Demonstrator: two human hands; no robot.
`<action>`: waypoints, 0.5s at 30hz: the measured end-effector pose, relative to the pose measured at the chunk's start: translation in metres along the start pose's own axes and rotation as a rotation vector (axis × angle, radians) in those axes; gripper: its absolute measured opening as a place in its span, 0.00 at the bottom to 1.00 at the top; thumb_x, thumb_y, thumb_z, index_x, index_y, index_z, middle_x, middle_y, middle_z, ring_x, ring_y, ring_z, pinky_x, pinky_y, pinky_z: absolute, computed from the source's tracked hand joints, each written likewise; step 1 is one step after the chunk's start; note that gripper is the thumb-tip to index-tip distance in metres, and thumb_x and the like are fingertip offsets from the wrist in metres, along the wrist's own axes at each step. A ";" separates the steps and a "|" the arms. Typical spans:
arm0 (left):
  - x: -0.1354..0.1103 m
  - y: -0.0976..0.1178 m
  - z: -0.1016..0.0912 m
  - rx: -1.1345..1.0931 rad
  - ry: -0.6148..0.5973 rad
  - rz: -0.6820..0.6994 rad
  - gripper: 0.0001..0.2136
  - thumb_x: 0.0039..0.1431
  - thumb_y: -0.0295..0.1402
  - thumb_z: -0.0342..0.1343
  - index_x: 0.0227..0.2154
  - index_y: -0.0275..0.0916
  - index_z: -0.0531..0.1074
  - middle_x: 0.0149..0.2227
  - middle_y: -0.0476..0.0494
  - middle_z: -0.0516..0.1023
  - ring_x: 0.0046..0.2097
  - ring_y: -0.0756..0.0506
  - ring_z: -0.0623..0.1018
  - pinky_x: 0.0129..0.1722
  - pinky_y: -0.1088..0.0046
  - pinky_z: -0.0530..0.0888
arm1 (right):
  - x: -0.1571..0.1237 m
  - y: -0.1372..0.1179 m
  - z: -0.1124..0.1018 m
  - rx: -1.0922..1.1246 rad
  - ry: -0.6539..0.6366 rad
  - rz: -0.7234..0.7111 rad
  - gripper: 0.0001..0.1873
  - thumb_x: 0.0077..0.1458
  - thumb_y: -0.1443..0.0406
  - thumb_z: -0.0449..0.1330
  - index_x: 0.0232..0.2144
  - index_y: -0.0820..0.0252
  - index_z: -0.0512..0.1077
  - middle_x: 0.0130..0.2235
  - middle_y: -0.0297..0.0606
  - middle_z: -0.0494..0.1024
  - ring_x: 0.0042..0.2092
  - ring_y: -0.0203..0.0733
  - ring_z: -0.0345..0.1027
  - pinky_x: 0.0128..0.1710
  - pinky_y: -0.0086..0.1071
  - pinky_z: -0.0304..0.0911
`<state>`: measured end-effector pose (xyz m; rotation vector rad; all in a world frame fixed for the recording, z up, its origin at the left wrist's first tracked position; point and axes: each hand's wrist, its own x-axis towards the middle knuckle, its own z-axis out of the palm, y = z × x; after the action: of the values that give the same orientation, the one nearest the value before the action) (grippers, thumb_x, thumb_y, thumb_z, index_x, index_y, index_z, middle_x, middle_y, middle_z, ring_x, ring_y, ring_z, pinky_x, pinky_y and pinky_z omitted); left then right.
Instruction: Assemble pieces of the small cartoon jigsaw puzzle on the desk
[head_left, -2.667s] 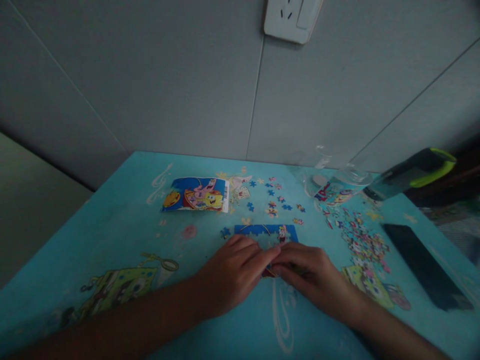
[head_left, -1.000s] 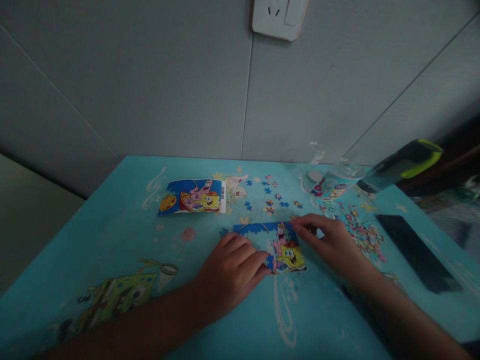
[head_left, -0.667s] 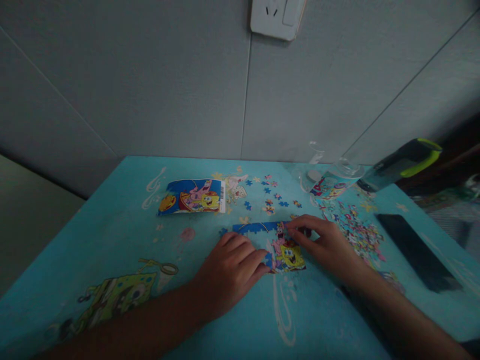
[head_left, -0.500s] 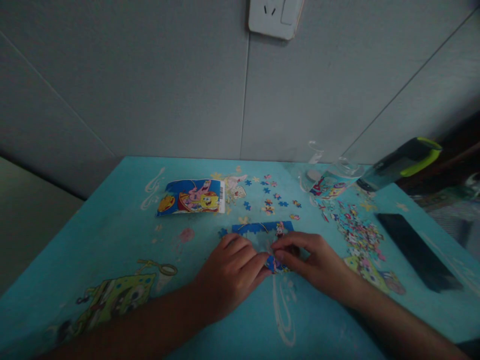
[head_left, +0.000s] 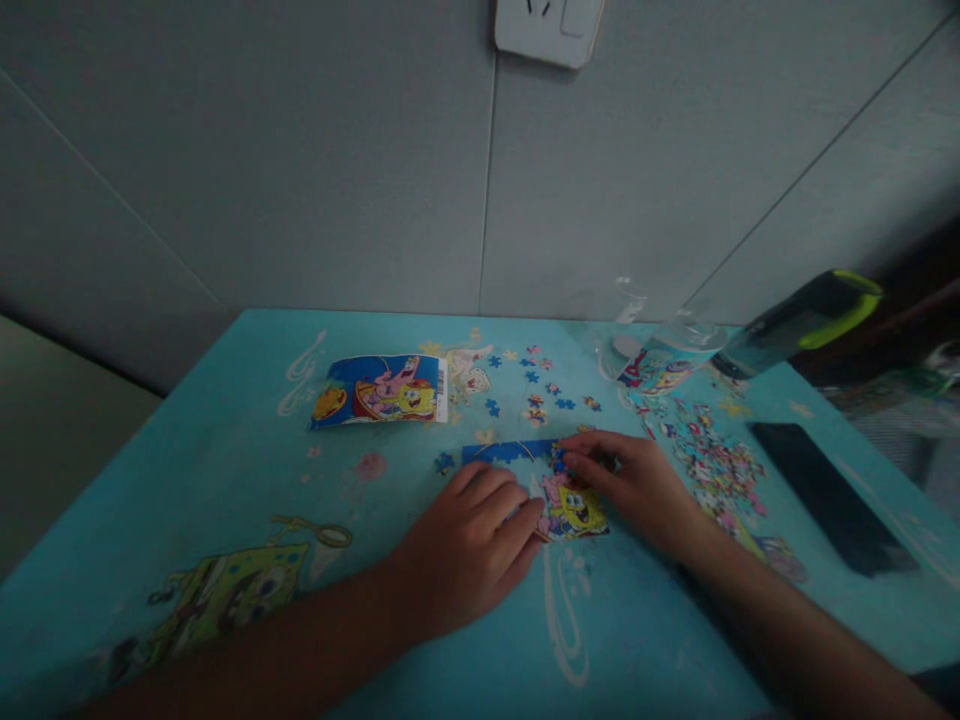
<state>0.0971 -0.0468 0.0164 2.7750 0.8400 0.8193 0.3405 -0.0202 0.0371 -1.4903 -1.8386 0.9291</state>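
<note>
A partly assembled jigsaw puzzle (head_left: 577, 510) lies flat on the table, with a blue strip along its far edge and a yellow cartoon face at its near right. My left hand (head_left: 476, 545) rests on its left side, fingers bent and closed against it, hiding part of the picture. At the far right corner, the thumb and forefinger of my right hand (head_left: 630, 480) pinch a small blue puzzle piece (head_left: 558, 457), partly covered by the fingertips. One loose blue piece (head_left: 444, 463) lies left of the puzzle.
Several loose pieces (head_left: 532, 377) lie beyond the puzzle. A printed picture sheet (head_left: 390, 390) is at the back left. To the right are a piece pile (head_left: 716, 455), a clear plastic container (head_left: 671, 360), a dark bottle (head_left: 795, 325) and a long black object (head_left: 829, 495).
My right hand has moved from the puzzle's near middle to its far right corner, uncovering the yellow face. My left hand stays at the left side, its fingertips slightly shifted.
</note>
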 end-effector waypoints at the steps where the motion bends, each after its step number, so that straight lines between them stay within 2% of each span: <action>1: 0.000 0.000 0.001 -0.017 -0.024 0.006 0.12 0.70 0.33 0.53 0.51 0.36 0.73 0.44 0.40 0.78 0.50 0.39 0.75 0.52 0.54 0.72 | 0.001 0.002 0.002 -0.010 -0.008 -0.007 0.11 0.62 0.59 0.62 0.43 0.57 0.81 0.36 0.37 0.85 0.35 0.42 0.77 0.36 0.35 0.72; 6: -0.001 -0.001 0.003 -0.069 -0.091 0.015 0.11 0.70 0.33 0.52 0.51 0.36 0.73 0.49 0.38 0.77 0.56 0.38 0.73 0.58 0.51 0.69 | 0.002 0.003 0.010 -0.066 -0.016 -0.033 0.10 0.63 0.60 0.62 0.42 0.55 0.82 0.37 0.35 0.85 0.36 0.43 0.77 0.38 0.35 0.71; 10: -0.001 -0.001 0.002 -0.085 -0.127 0.031 0.14 0.69 0.34 0.54 0.55 0.37 0.71 0.57 0.39 0.74 0.61 0.37 0.69 0.63 0.50 0.64 | 0.003 0.005 0.011 -0.075 0.016 -0.063 0.09 0.61 0.61 0.64 0.41 0.56 0.82 0.39 0.38 0.84 0.39 0.44 0.77 0.43 0.37 0.70; 15: 0.000 -0.001 0.002 -0.095 -0.152 0.014 0.16 0.68 0.32 0.54 0.57 0.39 0.70 0.60 0.42 0.73 0.63 0.38 0.68 0.66 0.48 0.60 | 0.003 0.010 0.012 -0.089 0.007 -0.087 0.09 0.61 0.62 0.64 0.42 0.56 0.82 0.39 0.39 0.82 0.39 0.43 0.75 0.42 0.37 0.69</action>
<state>0.0975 -0.0461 0.0142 2.7210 0.7364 0.6236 0.3358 -0.0174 0.0221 -1.4518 -1.9466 0.8095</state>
